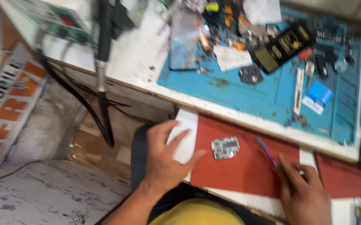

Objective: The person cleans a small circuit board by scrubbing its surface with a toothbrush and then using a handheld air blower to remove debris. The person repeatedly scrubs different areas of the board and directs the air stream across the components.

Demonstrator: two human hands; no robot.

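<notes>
The left hand (pixel 163 156) lay flat, fingers spread and gripping nothing, on the white edge of a red pull-out shelf (pixel 247 166). At its three o'clock, just beside the fingertips, a small silver circuit board (pixel 225 147) rested on the red surface. Farther right, the right hand (pixel 303 189) pinched a thin purple tool (pixel 267 152), tip pointing to eleven o'clock, apart from the board.

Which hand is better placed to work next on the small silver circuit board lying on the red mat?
Probably the right hand: it already holds the thin purple tool, whose tip points toward the small silver circuit board on the red mat. The left hand rests on a white sheet beside it, holding no tool.
</notes>
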